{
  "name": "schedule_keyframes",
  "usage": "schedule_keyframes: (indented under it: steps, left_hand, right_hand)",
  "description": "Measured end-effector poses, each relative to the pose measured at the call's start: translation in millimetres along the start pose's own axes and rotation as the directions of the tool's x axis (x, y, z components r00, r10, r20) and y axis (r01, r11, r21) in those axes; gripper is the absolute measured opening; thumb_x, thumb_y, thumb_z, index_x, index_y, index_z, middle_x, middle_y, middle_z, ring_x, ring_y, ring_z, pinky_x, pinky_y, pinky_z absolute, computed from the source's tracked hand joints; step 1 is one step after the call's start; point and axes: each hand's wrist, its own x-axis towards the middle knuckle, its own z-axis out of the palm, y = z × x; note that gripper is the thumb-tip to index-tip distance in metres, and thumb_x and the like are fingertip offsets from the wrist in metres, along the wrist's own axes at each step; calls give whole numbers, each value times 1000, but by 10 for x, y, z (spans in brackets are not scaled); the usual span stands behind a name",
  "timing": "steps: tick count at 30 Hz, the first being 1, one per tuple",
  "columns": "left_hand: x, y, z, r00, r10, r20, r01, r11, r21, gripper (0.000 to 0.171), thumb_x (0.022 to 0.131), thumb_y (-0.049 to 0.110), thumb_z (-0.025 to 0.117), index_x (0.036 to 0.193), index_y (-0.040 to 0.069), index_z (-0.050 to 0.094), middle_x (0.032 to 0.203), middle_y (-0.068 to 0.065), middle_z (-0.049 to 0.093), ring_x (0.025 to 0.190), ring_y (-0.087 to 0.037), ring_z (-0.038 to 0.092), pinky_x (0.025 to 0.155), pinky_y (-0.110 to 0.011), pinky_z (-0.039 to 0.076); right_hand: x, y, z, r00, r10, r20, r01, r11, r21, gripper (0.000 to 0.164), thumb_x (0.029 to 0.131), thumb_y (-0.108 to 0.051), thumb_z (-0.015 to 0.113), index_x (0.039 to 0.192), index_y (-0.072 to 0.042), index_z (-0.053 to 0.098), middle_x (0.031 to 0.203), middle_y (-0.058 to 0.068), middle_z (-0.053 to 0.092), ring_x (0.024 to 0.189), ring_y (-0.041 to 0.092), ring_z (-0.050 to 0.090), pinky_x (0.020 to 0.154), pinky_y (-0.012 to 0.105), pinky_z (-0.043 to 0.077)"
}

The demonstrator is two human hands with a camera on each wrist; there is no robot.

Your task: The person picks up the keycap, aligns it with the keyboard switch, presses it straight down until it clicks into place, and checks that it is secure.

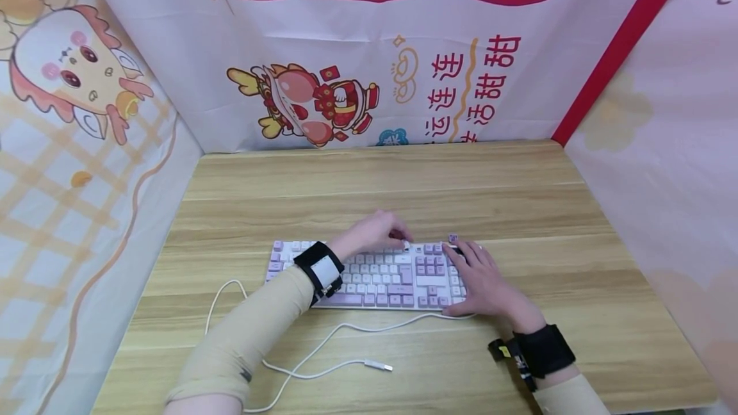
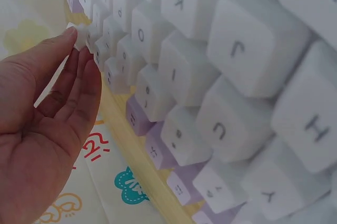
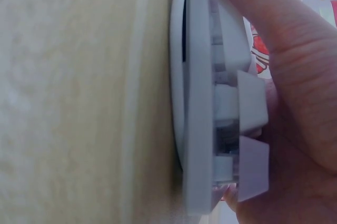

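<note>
A white and purple keyboard (image 1: 369,277) lies on the wooden table. At its back edge, right of the middle, my left hand (image 1: 377,230) pinches a small white keycap (image 2: 80,35) between thumb and fingertips. Whether that keycap sits on its switch or is lifted off cannot be told. My right hand (image 1: 481,280) spans the keyboard's right end and grips it, thumb at the front edge and fingers towards the back, covering part of the number pad. From the right wrist, the keyboard's side (image 3: 199,108) shows close up beside the palm.
A loose purple keycap (image 1: 453,237) is just behind the keyboard, near the right fingers. The white cable (image 1: 340,328) loops over the table in front, ending in a USB plug (image 1: 377,365). Printed cloth (image 1: 323,31) hangs around the table's back and sides.
</note>
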Motion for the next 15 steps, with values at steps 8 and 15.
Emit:
schedule_keyframes:
  steps: [8,15]
  left_hand:
    - [17,35,18,999,-11,37,9,999,36,22,94,18,68,115,19,74,109,2,75,97,-9,67,89,-24,54]
    - [33,82,20,999,-36,33,35,998,48,22,93,16,69,115,16,74,108,-1,75,96,-11,68,88,-24,55]
  right_hand:
    - [7,1,0,1000,9,10,-9,1000,3,126,62,-67,83,158,-10,24,163,23,23,147,46,21,120,66,17]
    - [10,4,-1,1000,11,13,-11,1000,3,126,62,-66,83,158,-10,24,163,23,22,147,46,21,120,66,17]
